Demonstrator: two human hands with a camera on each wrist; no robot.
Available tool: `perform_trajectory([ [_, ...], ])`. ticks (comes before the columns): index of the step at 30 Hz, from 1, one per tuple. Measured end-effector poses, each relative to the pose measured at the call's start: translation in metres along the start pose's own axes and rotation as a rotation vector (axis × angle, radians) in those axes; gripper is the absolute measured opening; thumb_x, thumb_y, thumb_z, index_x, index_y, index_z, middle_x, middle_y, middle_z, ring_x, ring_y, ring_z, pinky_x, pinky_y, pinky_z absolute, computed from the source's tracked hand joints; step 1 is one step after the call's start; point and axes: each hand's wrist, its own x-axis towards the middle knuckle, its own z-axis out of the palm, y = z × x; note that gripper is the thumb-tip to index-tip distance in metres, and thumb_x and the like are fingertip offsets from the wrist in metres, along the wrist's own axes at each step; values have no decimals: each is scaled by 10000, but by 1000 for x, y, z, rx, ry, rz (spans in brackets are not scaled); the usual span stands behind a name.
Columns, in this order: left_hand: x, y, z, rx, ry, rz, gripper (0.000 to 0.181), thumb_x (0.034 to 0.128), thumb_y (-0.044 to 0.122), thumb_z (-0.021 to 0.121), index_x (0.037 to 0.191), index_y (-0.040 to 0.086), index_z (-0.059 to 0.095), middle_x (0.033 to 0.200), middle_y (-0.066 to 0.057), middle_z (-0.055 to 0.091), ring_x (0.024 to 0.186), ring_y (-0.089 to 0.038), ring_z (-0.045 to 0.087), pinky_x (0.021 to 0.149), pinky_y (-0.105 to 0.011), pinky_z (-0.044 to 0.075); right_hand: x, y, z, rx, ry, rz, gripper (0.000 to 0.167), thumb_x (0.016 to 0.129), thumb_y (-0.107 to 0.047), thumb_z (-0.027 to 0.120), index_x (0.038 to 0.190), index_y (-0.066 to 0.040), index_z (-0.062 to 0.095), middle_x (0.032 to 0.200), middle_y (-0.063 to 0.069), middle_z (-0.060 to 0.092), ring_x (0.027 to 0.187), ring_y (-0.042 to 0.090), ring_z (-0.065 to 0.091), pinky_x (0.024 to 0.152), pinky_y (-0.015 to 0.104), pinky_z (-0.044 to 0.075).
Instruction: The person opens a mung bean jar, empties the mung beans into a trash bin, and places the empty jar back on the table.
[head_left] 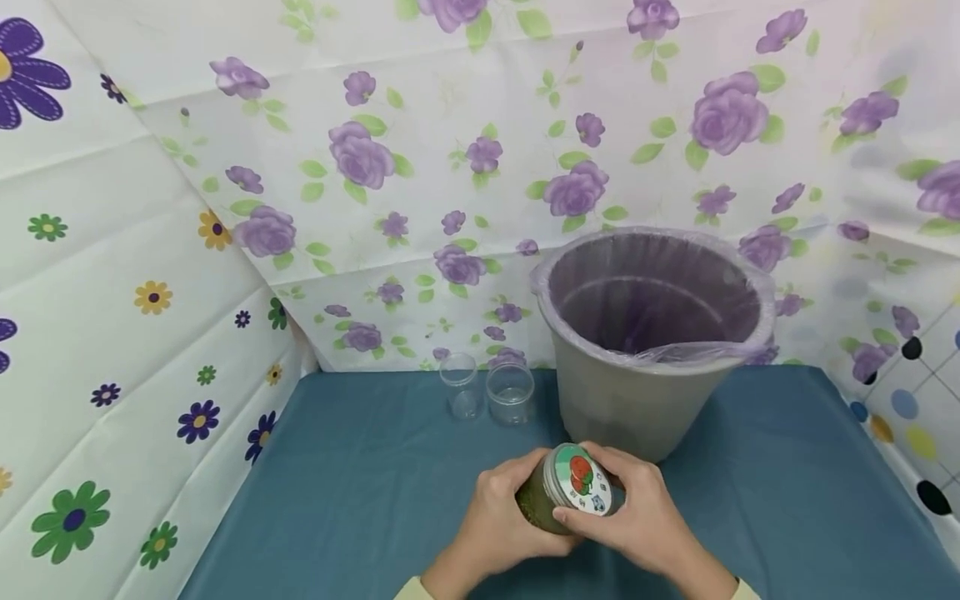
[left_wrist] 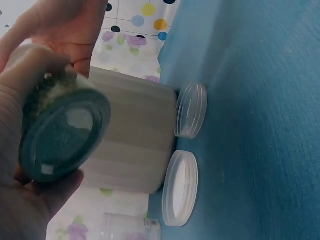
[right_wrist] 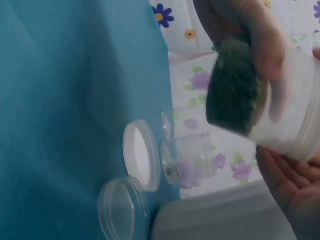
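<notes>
A clear jar (head_left: 531,502) with dark green contents is held tilted between both hands, above the front of the table. My left hand (head_left: 498,517) grips the jar's body from the left. On the other side, my right hand (head_left: 647,515) holds the lid (head_left: 585,481), fingers and thumb at its rim; the lid carries a label with a red fruit picture. In the right wrist view, the green contents (right_wrist: 234,90) fill only the bottom end of the jar. I cannot tell whether the lid is loose.
Beyond the hands stands a grey bucket (head_left: 637,408) lined with a purple bag. Two clear cups (head_left: 463,392) (head_left: 510,398) stand left of it. Two lids lie on the blue table: a clear lid (left_wrist: 191,111) and a white-lined lid (left_wrist: 181,189). Flowered sheets (head_left: 360,250) hang around.
</notes>
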Motion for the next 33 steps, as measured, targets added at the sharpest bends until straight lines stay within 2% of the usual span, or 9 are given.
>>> perform_trajectory([
  [3,2,-3,-1,-23,-24,-6,702,667,536,764,1287,391,470,1133,218,573,948,16,595,760,-186,534,4,-1,-5,-29,-54,-8,693,682,-469,796,1292,-340,494,1158,-162,597,935,7,618,771,230,546],
  [6,0,-4,-4,25,6,5,723,676,547,749,1312,384,448,1186,224,546,1003,5,577,782,-204,535,7,-6,-5,-66,-87,15,739,683,-513,776,1328,-351,453,1203,-176,566,968,-5,602,796,226,538],
  [10,-3,-5,-7,97,69,20,745,687,553,730,1341,365,428,1242,230,515,1080,-1,547,816,-223,537,8,-11,-3,-132,-70,43,781,681,-570,748,1348,-290,454,1220,-158,559,972,6,597,772,219,538],
  [15,-5,-7,-10,192,131,23,757,691,573,708,1354,353,415,1261,219,505,1118,-5,528,852,-249,534,10,-19,0,-152,-27,144,753,624,-624,752,1258,-274,545,1128,-167,605,885,3,614,715,200,541],
  [17,-6,-8,-12,212,129,15,754,695,580,701,1354,360,409,1267,216,503,1124,-9,526,854,-258,534,11,-21,0,-144,-28,177,744,600,-631,761,1230,-290,561,1097,-176,614,867,-1,616,709,194,538],
  [19,-7,-8,-12,224,122,11,744,701,578,696,1352,363,408,1268,211,507,1125,-16,529,858,-269,532,11,-22,0,-144,-43,176,751,598,-628,765,1233,-284,558,1092,-177,613,876,-3,612,710,187,535],
  [26,-9,-9,-10,222,106,7,741,711,549,705,1359,348,406,1278,176,518,1125,-45,542,866,-282,528,11,-21,-4,-107,-118,102,781,639,-564,777,1307,-267,502,1179,-179,563,1010,7,583,775,195,536],
  [29,-9,-9,-10,232,112,19,746,707,547,707,1359,341,409,1278,173,516,1127,-42,540,867,-280,529,12,-23,-4,-120,-113,151,804,637,-596,761,1320,-269,488,1198,-158,564,990,11,593,765,180,533],
  [33,-7,-9,-8,256,122,36,760,690,538,723,1356,337,415,1272,182,514,1123,-32,536,847,-268,537,15,-27,-4,-127,-88,235,796,629,-636,740,1298,-272,505,1164,-114,602,882,27,631,694,170,537],
])
